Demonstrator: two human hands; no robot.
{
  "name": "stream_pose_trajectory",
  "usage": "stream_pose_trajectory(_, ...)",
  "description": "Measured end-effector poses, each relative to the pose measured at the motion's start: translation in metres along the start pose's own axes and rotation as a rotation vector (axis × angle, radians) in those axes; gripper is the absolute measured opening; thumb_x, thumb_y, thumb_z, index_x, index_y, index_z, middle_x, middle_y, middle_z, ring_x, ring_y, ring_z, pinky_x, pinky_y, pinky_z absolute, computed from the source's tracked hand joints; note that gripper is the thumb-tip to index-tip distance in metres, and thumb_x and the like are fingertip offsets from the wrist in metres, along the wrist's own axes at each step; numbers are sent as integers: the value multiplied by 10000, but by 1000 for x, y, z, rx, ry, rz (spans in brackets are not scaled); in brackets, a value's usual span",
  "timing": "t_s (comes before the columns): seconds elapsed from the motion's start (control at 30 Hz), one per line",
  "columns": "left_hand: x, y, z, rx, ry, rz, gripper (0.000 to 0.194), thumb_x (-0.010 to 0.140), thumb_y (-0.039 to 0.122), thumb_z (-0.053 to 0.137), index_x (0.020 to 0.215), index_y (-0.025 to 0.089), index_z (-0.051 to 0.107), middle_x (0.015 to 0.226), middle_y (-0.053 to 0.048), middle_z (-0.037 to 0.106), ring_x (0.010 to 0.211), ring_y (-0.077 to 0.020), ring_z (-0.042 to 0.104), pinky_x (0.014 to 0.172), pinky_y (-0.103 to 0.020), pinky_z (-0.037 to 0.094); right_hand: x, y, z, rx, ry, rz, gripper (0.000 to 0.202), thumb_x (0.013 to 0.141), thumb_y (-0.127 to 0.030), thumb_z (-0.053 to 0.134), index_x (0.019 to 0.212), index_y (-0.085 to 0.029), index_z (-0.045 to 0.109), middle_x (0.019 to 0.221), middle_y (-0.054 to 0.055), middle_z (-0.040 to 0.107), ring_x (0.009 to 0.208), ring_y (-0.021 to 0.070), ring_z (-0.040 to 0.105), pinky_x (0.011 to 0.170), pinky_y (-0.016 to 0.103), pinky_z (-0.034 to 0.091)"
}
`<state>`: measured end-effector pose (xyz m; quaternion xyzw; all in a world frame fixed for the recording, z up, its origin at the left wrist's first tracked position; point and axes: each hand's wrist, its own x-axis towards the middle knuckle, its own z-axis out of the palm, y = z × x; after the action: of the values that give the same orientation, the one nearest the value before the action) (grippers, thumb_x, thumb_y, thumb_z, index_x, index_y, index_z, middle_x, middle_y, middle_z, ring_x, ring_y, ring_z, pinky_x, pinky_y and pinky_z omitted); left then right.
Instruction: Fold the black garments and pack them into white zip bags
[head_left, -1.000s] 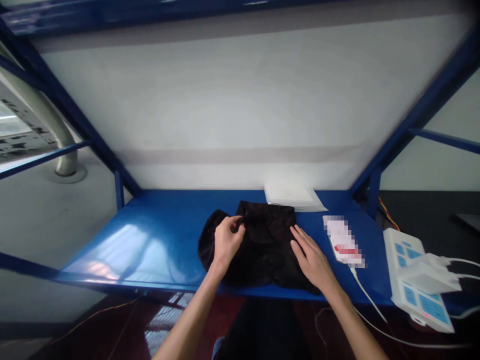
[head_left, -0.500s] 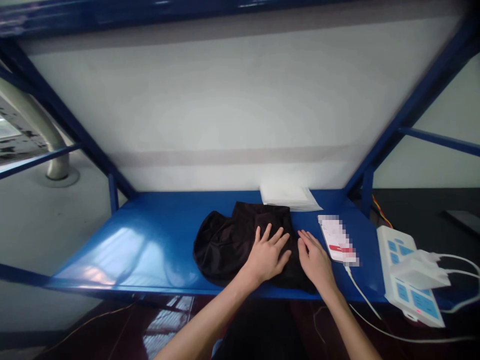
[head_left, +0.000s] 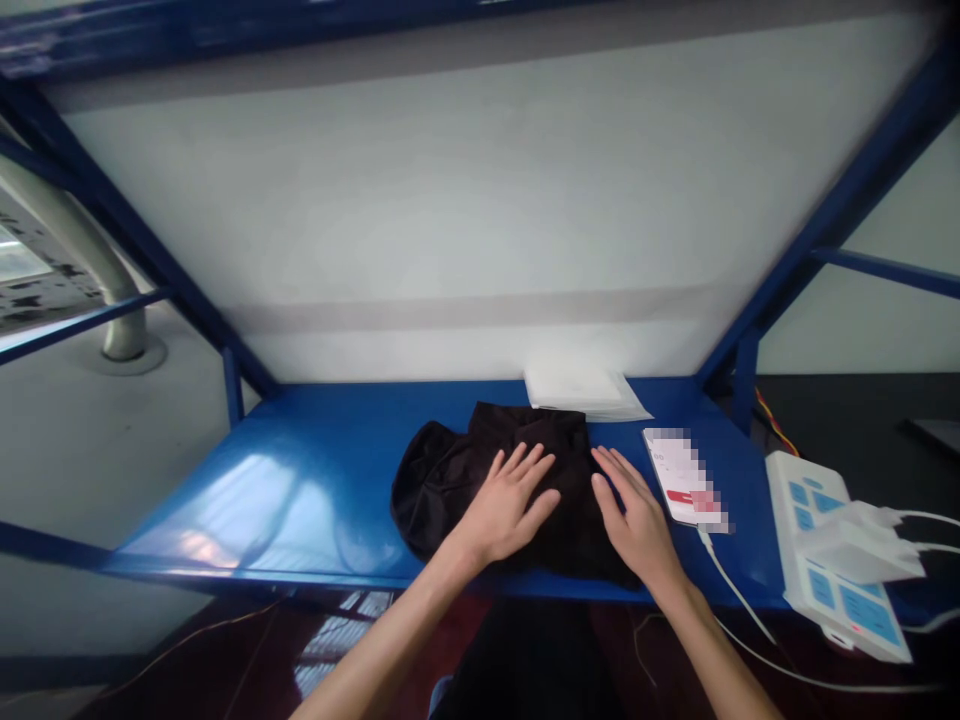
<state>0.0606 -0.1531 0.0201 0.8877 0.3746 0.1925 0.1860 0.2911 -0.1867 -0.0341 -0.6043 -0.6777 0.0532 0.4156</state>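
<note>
- Black fabric is seen in the head view: a crumpled black garment is laid on the blue tabletop, near its front edge and right of its middle, with a rounded, gathered part turned to the left.
- Across the middle of the garment, the left hand is spread palm down, its fingers parted and extended; nothing is grasped by it.
- At the garment's right side, the right hand is held open, palm down, with its fingers close together and its thumb set apart; nothing is clenched in it, and whether the fabric is pressed by its fingertips cannot be told.
- Behind the garment, by the rear edge of the tabletop, a flat white packet is placed.
- To the right of the right hand, a smartphone is laid face up, its screen partly blurred by pixelation; a white cable is plugged into its near end.
- Farther right, a white power strip with blue socket panels is set at a slant, and white chargers are plugged into it.
- Behind the power strip, red and yellow wires are seen beside a black surface.
- The tabletop is flanked by blue metal bars and backed by a pale panel.
</note>
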Motion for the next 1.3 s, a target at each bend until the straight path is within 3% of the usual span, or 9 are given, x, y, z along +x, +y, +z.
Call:
stream_pose_trajectory(0.1, -13, -18, -8, 83, 15, -61, 516, 1076, 444, 338, 1567, 290, 365, 1629, -65, 340, 1542, -270, 223, 1240, -557, 243, 8, -20, -3, -26, -142, -152, 514, 1037, -410, 418, 1536, -286, 424, 1583, 36, 441, 1502, 258, 334, 1228, 504, 319)
stream_pose_trajectory(0.27, -21, -39, 4, 222, 7, -67, 529, 1055, 428, 406, 1539, 215, 419, 1600, -124, 385, 1521, -296, 281, 1232, -561, 254, 15, -24, 8, -109, -389, -235, 547, 1006, -459, 485, 1530, -312, 426, 1596, 37, 420, 1504, 272, 328, 1218, 551, 310)
stream_pose_trajectory(0.5, -18, -41, 5, 212, 33, -61, 503, 1048, 405, 424, 1524, 242, 447, 1580, -111, 424, 1506, -282, 325, 1230, -544, 271, 8, -12, 18, -104, -374, -205, 529, 996, -463, 504, 1504, -319, 465, 1576, 49, 452, 1492, 284, 351, 1188, 564, 352)
stream_pose_trajectory(0.6, 2, -47, -4, 155, 89, -88, 449, 1057, 394, 400, 1465, 254, 526, 1540, -92, 489, 1470, -264, 400, 1224, -530, 295, 7, -13, 17, -101, -373, -202, 525, 1000, -458, 496, 1507, -323, 461, 1578, 47, 450, 1492, 285, 351, 1188, 565, 350)
stream_pose_trajectory(0.73, 54, -62, -12, 78, 175, -13, 414, 1023, 369, 476, 1378, 208, 615, 1478, -92, 562, 1418, -244, 482, 1202, -438, 370, 8, -14, 17, -100, -391, -194, 526, 1006, -468, 480, 1506, -309, 460, 1588, 45, 434, 1501, 279, 333, 1202, 558, 328)
stream_pose_trajectory(0.93, 126, -86, -1, 55, 148, 42, 466, 980, 352, 543, 1425, 216, 582, 1510, -75, 529, 1373, -244, 533, 1150, -373, 435, 8, -14, 16, -91, -402, -181, 524, 1016, -469, 457, 1515, -307, 445, 1593, 47, 426, 1509, 279, 316, 1205, 563, 314)
stream_pose_trajectory(1.03, 141, -94, 11, 80, 75, 73, 480, 989, 371, 537, 1446, 225, 559, 1557, -68, 467, 1392, -254, 510, 1146, -376, 435, 8, -16, 15, -89, -408, -177, 524, 1017, -467, 456, 1517, -310, 441, 1596, 45, 423, 1510, 273, 313, 1209, 556, 310)
stream_pose_trajectory(1.17, 146, -100, 24, 89, 24, 107, 382, 1032, 332, 455, 1330, 210, 661, 1434, -61, 609, 1377, -220, 528, 1140, -332, 432, 9, -18, 13, -98, -417, -162, 524, 1020, -463, 456, 1521, -313, 434, 1602, 38, 414, 1513, 266, 308, 1217, 548, 300)
stream_pose_trajectory(1.3, 143, -98, 23, 112, 36, 99, 355, 1039, 319, 447, 1305, 244, 670, 1357, -42, 670, 1260, -215, 630, 1079, -316, 487, 9, -17, 14, -98, -420, -167, 530, 1021, -466, 459, 1524, -305, 430, 1602, 42, 413, 1513, 267, 308, 1216, 550, 303)
